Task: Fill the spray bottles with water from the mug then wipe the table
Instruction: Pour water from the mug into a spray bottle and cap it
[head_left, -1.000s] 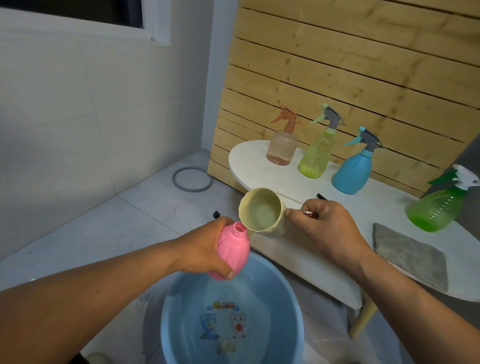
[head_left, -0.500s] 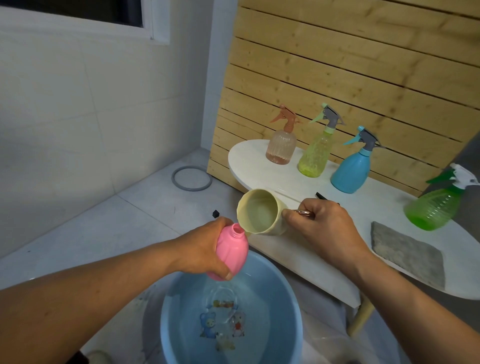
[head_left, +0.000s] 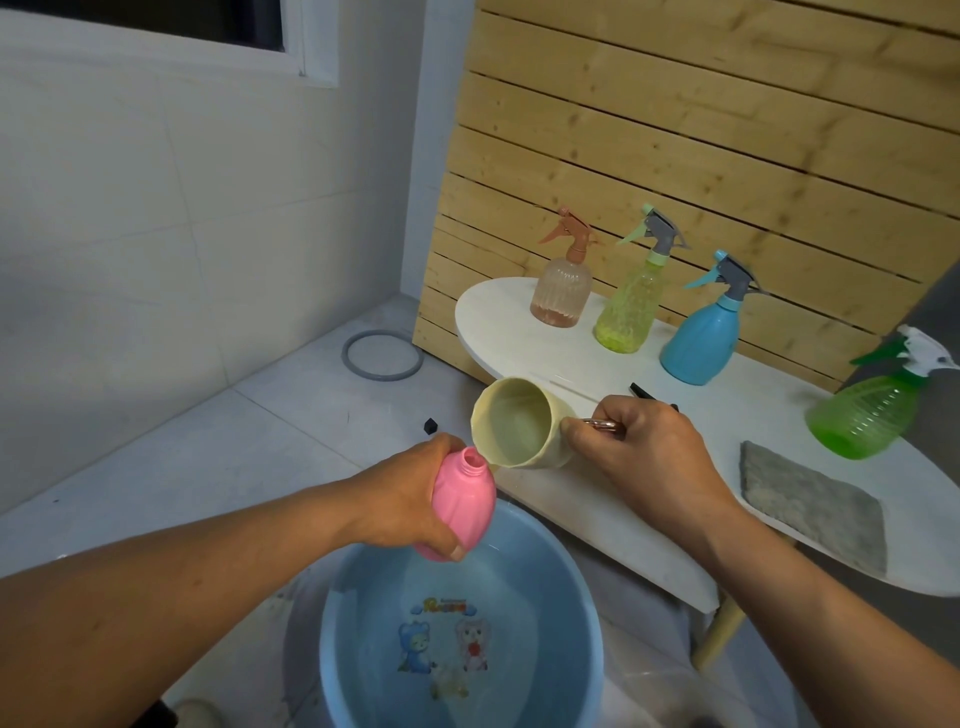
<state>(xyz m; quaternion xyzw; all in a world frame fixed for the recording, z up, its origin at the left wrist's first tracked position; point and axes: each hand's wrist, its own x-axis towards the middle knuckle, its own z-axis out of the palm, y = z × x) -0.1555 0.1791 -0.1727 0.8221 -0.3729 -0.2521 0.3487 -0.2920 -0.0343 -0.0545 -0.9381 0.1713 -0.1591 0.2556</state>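
My left hand (head_left: 405, 499) grips a pink spray bottle (head_left: 464, 504) with no sprayer top, its open neck pointing up, above a blue basin (head_left: 582, 613). My right hand (head_left: 649, 452) holds a cream mug (head_left: 519, 423) by its handle, tipped on its side with the lip right by the bottle's neck. On the white table (head_left: 597, 499) stand a peach spray bottle (head_left: 562, 280), a yellow-green spray bottle (head_left: 631, 306) and a blue spray bottle (head_left: 704, 338). A green spray bottle (head_left: 867, 410) leans at the right. A grey cloth (head_left: 815, 504) lies on the table.
The basin holds water and sits on the tiled floor below the table's front edge. A grey ring (head_left: 383, 356) lies on the floor by the wall. A wooden slat panel (head_left: 701, 156) stands behind the table. A small black thing (head_left: 430, 426) lies on the floor.
The mug has tipped further over toward the pink bottle's neck. Ripples appeared in the basin water half a second ago. My left hand with the bottle has stayed in place.
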